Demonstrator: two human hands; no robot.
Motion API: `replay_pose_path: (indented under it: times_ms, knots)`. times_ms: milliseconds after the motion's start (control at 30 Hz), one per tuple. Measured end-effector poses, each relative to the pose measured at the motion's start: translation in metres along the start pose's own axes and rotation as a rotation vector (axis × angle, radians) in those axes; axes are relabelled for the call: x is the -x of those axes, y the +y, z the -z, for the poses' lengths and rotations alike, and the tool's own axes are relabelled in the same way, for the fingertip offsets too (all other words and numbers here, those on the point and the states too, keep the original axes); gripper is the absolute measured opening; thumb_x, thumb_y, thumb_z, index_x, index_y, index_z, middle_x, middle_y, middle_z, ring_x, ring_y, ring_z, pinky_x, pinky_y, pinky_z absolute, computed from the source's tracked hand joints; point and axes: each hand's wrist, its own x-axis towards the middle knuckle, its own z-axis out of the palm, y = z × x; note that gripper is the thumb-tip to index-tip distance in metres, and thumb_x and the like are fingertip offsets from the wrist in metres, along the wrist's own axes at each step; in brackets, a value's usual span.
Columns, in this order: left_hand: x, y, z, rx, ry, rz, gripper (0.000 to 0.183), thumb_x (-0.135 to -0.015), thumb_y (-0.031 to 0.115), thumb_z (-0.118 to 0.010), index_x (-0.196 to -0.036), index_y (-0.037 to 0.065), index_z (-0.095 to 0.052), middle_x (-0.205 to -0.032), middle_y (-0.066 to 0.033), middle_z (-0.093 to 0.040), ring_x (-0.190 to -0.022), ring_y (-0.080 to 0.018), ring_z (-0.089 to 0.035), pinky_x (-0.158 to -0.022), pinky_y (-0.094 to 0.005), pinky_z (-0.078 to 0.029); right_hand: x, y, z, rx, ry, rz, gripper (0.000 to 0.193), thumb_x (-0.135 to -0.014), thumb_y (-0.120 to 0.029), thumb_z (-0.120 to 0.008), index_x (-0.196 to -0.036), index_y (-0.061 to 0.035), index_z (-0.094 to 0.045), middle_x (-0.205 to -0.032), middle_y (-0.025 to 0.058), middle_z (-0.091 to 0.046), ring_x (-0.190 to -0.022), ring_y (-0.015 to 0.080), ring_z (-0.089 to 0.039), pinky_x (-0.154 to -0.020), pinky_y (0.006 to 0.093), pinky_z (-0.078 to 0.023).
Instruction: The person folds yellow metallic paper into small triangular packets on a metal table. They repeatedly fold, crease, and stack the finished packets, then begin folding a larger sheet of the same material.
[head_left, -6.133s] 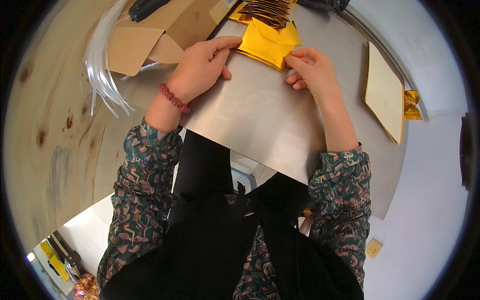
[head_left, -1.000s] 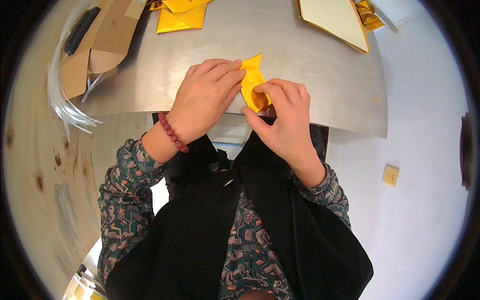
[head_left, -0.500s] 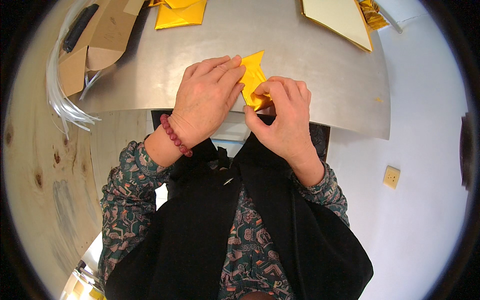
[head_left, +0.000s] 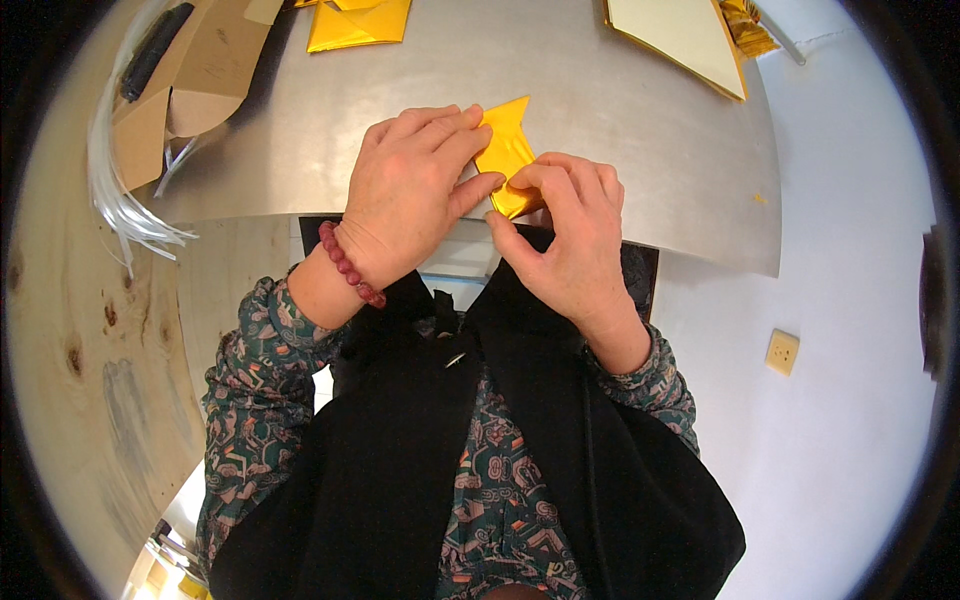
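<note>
A folded sheet of shiny gold foil paper (head_left: 505, 150) lies at the near edge of the metal tabletop, a pointed corner sticking up at its far end. My left hand (head_left: 412, 185), wearing a dark red bead bracelet (head_left: 348, 266), holds the paper down along its left side. Its fingertips rest on the upper left edge, and its thumb presses lower on the paper. With bent index finger and thumb, my right hand (head_left: 570, 225) grips the near end of the foil at the table edge. The fold under those fingers is partly hidden.
Folded gold foil pieces (head_left: 360, 25) lie at the far left. A cream pad with gold edges (head_left: 675, 40) is at the far right, beside bunched gold foil (head_left: 747, 28). On the left stands an open cardboard box (head_left: 205, 85) with white plastic strands (head_left: 115, 195) hanging over it.
My left thumb has moved right, onto the lower part of the foil near my right fingers. My right hand keeps its grip almost in place.
</note>
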Motion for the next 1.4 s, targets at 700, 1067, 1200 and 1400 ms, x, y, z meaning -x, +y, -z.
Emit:
replay_pose_path:
  times_ms: [700,1067,1200,1400]
  knots:
    - [-0.001,0.003,-0.001,-0.042,-0.004,-0.011,0.039,-0.095,0.034,-0.078,-0.124,0.008,-0.075,-0.140,-0.0073,-0.072,-0.128,-0.0270,-0.064,-0.108,-0.0444,-0.047,0.034,-0.021,0.023,0.131,-0.167,0.041,0.054,-0.087,-0.008,-0.078,-0.140,-0.0100,-0.071,-0.144,0.0041,-0.068,-0.139,0.0273,-0.057,-0.123,0.0516,-0.037]
    - [-0.002,0.004,0.004,-0.030,-0.046,-0.021,0.051,-0.089,0.035,-0.086,-0.128,0.004,-0.074,-0.142,-0.0115,-0.071,-0.132,-0.0298,-0.063,-0.110,-0.0448,-0.045,0.047,-0.022,0.016,0.111,-0.133,0.029,0.057,-0.088,-0.001,-0.071,-0.145,-0.0068,-0.067,-0.150,0.0098,-0.062,-0.143,0.0299,-0.055,-0.123,0.0522,-0.039]
    - [-0.003,0.004,0.010,-0.038,-0.079,-0.034,0.057,-0.085,0.032,-0.090,-0.131,0.004,-0.071,-0.144,-0.0134,-0.070,-0.131,-0.0337,-0.064,-0.111,-0.0460,-0.048,0.047,-0.018,0.016,0.019,-0.122,0.013,0.059,-0.086,0.002,-0.072,-0.144,-0.0065,-0.066,-0.149,0.0128,-0.061,-0.144,0.0326,-0.055,-0.123,0.0534,-0.040]
    - [-0.002,0.006,0.014,-0.029,-0.077,-0.040,0.055,-0.088,0.034,-0.086,-0.129,0.001,-0.072,-0.143,-0.0154,-0.070,-0.134,-0.0321,-0.061,-0.112,-0.0452,-0.044,0.048,-0.016,0.016,-0.027,-0.112,0.015,0.063,-0.084,0.003,-0.076,-0.145,-0.0064,-0.065,-0.149,0.0132,-0.061,-0.142,0.0344,-0.057,-0.122,0.0538,-0.042]
